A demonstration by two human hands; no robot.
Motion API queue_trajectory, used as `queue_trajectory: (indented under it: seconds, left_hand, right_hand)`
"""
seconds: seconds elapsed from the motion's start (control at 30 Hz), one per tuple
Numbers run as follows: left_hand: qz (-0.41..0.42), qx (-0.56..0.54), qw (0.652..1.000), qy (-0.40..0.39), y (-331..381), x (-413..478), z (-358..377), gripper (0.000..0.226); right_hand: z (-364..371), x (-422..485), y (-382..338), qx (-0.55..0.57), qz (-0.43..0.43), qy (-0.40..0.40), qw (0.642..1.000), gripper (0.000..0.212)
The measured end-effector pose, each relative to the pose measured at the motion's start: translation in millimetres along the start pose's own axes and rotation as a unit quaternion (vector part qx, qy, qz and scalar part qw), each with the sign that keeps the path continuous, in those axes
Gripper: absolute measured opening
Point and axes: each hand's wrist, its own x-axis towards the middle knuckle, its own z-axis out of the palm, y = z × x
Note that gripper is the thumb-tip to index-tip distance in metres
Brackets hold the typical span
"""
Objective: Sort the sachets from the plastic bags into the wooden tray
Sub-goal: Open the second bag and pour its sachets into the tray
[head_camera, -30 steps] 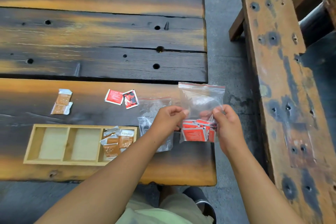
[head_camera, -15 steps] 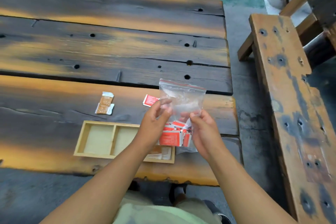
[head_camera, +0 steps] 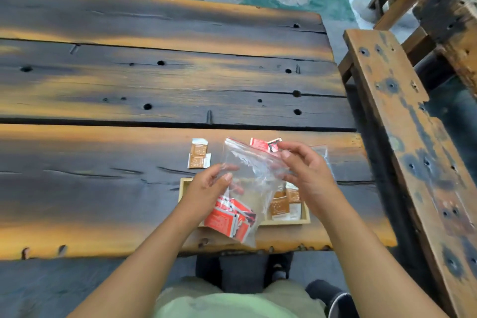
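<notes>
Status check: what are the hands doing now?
Both hands, left and right, on the bag. Red sachets inside, low. Tray mostly hidden beneath.

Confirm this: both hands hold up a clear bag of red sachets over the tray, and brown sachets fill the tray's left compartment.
Not quite. The head view shows the brown sachets in the right compartment of the tray. Otherwise correct: the left hand and right hand hold the bag of red sachets.

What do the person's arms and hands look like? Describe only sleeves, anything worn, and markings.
Both forearms are bare to the bottom edge of the view, with no sleeves showing. The left hand and right hand carry no gloves, rings, watch or bracelet that I can see. The fingers are bare, with short nails. No markings are visible.
</notes>
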Motion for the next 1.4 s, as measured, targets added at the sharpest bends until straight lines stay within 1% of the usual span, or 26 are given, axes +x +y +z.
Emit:
queue_trajectory:
  seconds: [0.07,0.17,0.23,0.33,0.4,0.47,0.57,0.63,0.67,0.7,0.77,0.8,0.83,0.87,0.9,0.97,1.07,1.13,1.23,1.33,1.4]
  left_hand:
    - [-0.013,0.017,1.000,-0.022,-3,-3,-15,0.021]
    - [-0.029,0.053,0.997,-0.052,-8,-1,-27,0.019]
    - [-0.034,0.071,0.995,-0.059,-7,3,-28,0.018]
    - [-0.054,0.049,0.994,-0.076,-3,6,-25,0.020]
    - [-0.059,0.058,0.993,-0.083,1,10,-24,0.020]
    - [-0.054,0.073,0.992,-0.086,4,14,-23,0.020]
    - [-0.056,0.072,0.993,-0.073,3,21,-20,0.018]
    - [-0.052,0.078,0.994,-0.065,1,24,-15,0.016]
    - [-0.032,0.101,0.993,-0.053,1,24,-12,0.016]
    - [-0.010,0.133,0.990,-0.033,-1,24,-8,0.015]
    - [0.027,0.191,0.980,0.050,2,17,0,0.009]
    - [0.038,0.192,0.977,0.086,4,11,5,0.007]
    - [0.038,0.182,0.978,0.095,7,5,9,0.014]
    - [0.023,0.159,0.984,0.077,9,-1,14,0.021]
    - [-0.001,0.123,0.992,0.040,12,-7,19,0.026]
    - [-0.052,0.050,0.997,-0.019,15,-16,28,0.029]
    - [-0.098,-0.007,0.995,-0.018,16,-19,31,0.028]
    - [-0.119,-0.009,0.992,-0.026,14,-18,29,0.028]
    - [-0.124,-0.002,0.992,-0.035,14,-19,28,0.022]
    - [-0.112,-0.001,0.993,-0.047,12,-19,30,0.021]
    - [-0.117,0.000,0.992,-0.044,9,-19,34,0.019]
  right_hand:
    - [10,-1,-6,-0.102,-0.039,-0.014,0.994,0.013]
    - [18,0,-7,-0.209,-0.036,-0.063,0.975,0.008]
    - [20,0,-6,-0.259,-0.029,-0.082,0.962,0.008]
    - [21,-2,-8,-0.306,-0.037,-0.109,0.945,0.012]
    - [18,-2,-9,-0.332,-0.030,-0.106,0.937,0.014]
    - [14,-2,-8,-0.326,-0.007,-0.104,0.940,0.014]
    - [11,-6,-4,-0.247,0.041,-0.132,0.959,0.018]
    - [12,-12,-2,-0.211,0.073,-0.156,0.962,0.020]
    - [14,-15,-1,-0.199,0.085,-0.165,0.962,0.020]
    - [15,-17,1,-0.193,0.094,-0.171,0.962,0.020]
    - [19,-19,6,-0.201,0.100,-0.175,0.959,0.020]
    - [21,-20,10,-0.213,0.099,-0.173,0.956,0.019]
    - [23,-20,13,-0.227,0.097,-0.169,0.954,0.019]
    - [25,-20,17,-0.240,0.095,-0.166,0.952,0.020]
    - [28,-21,19,-0.253,0.092,-0.165,0.949,0.021]
    - [32,-22,21,-0.274,0.081,-0.173,0.943,0.024]
    - [35,-24,20,-0.287,0.072,-0.179,0.938,0.023]
    - [36,-27,20,-0.289,0.066,-0.183,0.937,0.021]
    - [38,-33,19,-0.288,0.065,-0.202,0.934,0.019]
    - [38,-37,16,-0.298,0.092,-0.225,0.923,0.016]
    - [36,-36,16,-0.316,0.113,-0.220,0.916,0.013]
